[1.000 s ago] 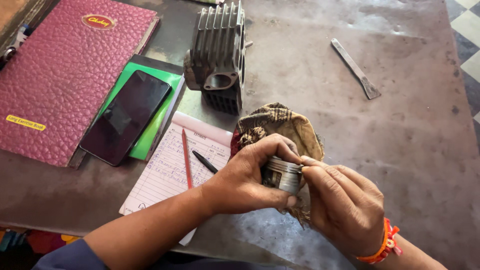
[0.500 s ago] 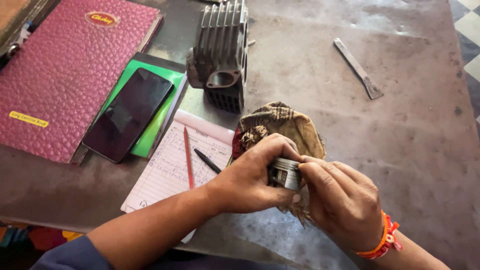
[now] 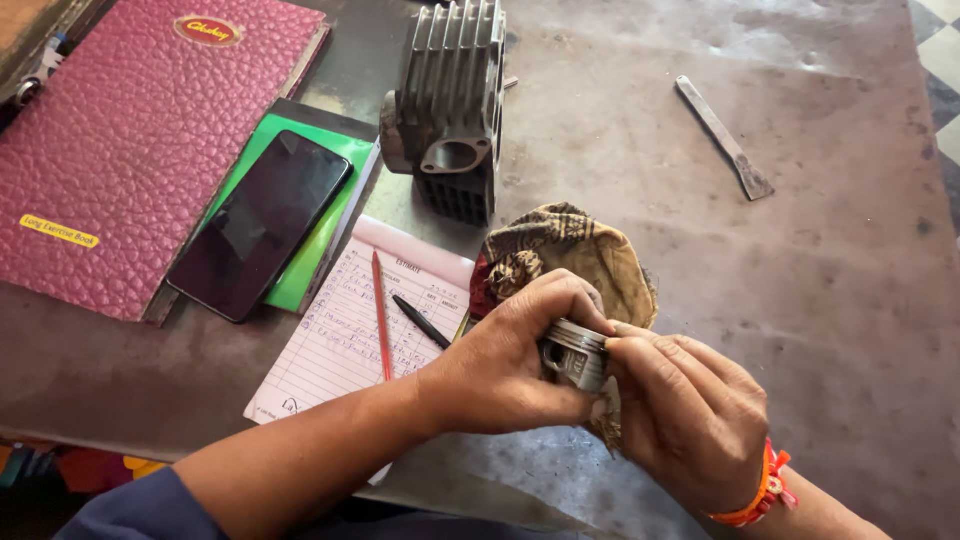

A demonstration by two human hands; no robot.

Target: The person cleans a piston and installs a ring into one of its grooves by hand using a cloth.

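Observation:
A small round grey metal piston [image 3: 574,352] is held between both of my hands, just above a patterned brown cloth [image 3: 570,252] on the grey metal table [image 3: 820,300]. My left hand [image 3: 505,360] wraps around its left side, fingers curled over the top. My right hand [image 3: 690,410], with an orange band at the wrist, presses its fingertips on the piston's right edge. A finned grey engine cylinder [image 3: 450,105] stands on the table behind the cloth.
Left of my hands lie a lined paper pad [image 3: 345,335] with a red pencil [image 3: 380,315] and black pen [image 3: 420,320], a black phone [image 3: 262,222] on a green pad [image 3: 310,260], and a maroon notebook [image 3: 130,140]. A flat metal scraper [image 3: 722,135] lies far right.
Both hands stay on the piston over the cloth; the fingers have shifted slightly around it. Nothing else on the table has moved.

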